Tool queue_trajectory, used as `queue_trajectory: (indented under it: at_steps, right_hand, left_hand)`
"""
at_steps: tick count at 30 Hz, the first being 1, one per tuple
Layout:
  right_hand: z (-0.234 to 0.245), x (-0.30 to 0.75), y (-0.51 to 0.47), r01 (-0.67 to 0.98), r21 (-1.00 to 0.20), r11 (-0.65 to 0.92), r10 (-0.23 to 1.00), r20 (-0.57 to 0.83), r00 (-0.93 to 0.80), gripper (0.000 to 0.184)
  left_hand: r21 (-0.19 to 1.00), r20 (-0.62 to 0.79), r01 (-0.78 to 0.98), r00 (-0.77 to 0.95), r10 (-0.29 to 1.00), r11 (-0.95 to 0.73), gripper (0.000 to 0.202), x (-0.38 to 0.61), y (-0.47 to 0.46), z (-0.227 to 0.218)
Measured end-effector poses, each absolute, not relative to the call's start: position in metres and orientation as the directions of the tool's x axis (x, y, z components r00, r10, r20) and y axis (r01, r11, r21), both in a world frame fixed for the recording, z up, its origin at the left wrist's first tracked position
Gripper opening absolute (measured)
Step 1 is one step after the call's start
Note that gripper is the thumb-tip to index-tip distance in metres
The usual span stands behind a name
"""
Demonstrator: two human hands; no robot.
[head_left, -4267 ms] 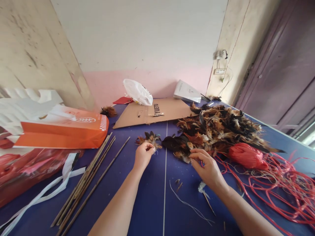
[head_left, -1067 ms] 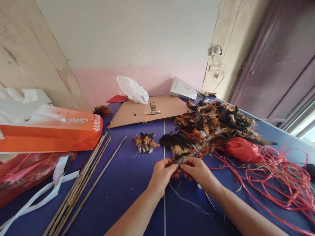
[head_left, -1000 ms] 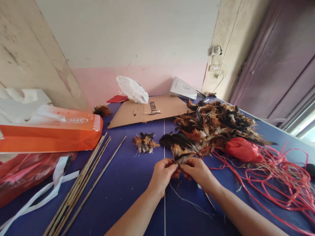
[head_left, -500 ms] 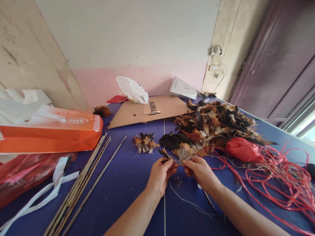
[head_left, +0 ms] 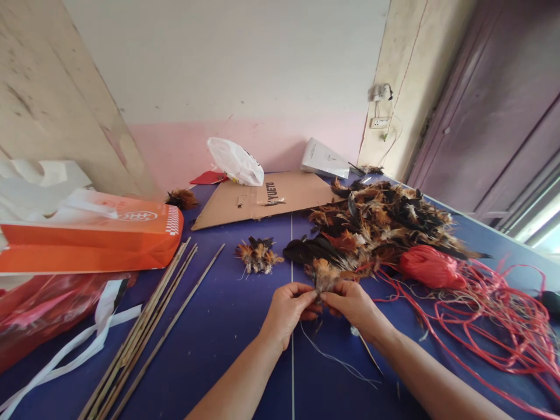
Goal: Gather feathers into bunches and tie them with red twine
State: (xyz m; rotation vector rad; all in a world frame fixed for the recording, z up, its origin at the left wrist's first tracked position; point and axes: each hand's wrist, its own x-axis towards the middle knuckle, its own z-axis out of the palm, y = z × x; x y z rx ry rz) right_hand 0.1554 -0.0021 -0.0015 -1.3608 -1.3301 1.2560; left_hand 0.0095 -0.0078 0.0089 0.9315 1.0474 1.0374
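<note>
Left hand (head_left: 286, 309) and right hand (head_left: 355, 304) pinch a feather tuft (head_left: 324, 274) by its base, at eight o'clock from the feather pile (head_left: 389, 219); likely light, soft, easily bent, best held there.

"YUETU" on brown cardboard (head_left: 258, 202) (its start unclear), illegible white logo on orange bag (head_left: 94, 242)

1. Large heap (head_left: 389, 224) of loose brown-and-black feathers.
2. Before the heap, the left hand (head_left: 286, 309) and right hand (head_left: 353, 304) pinch a grey-brown feather tuft (head_left: 324, 274).
3. Left of the heap: thin brown sticks (head_left: 131, 343).
4. Near-right of it: bundled red plastic twine (head_left: 431, 267).
</note>
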Motion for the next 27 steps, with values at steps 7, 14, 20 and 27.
queue_trajectory:
  at_steps: [7,14,20,27]
  right_hand:
    - [0.008,0.158,-0.004,0.139,-0.985,-0.103,0.985,-0.120,-0.121,0.021]
    - [0.017,0.161,-0.008,0.051,-0.995,-0.088,0.979,-0.096,-0.177,0.019]
    - [0.008,0.163,-0.006,-0.192,-0.970,-0.151,0.957,-0.094,-0.276,0.021]
    - [0.012,0.158,-0.007,0.019,-1.000,-0.007,0.994,-0.009,-0.112,0.019]
  left_hand:
    - [0.952,-0.196,-0.201,0.185,0.963,0.232,0.020,0.009,-0.007,0.008]
    - [0.908,-0.219,-0.274,0.336,0.916,0.317,0.023,0.006,-0.008,0.009]
    - [0.887,-0.216,-0.328,0.328,0.920,0.325,0.022,0.006,-0.009,0.012]
    - [0.945,-0.202,-0.191,0.302,0.932,0.267,0.022,0.008,-0.010,0.010]
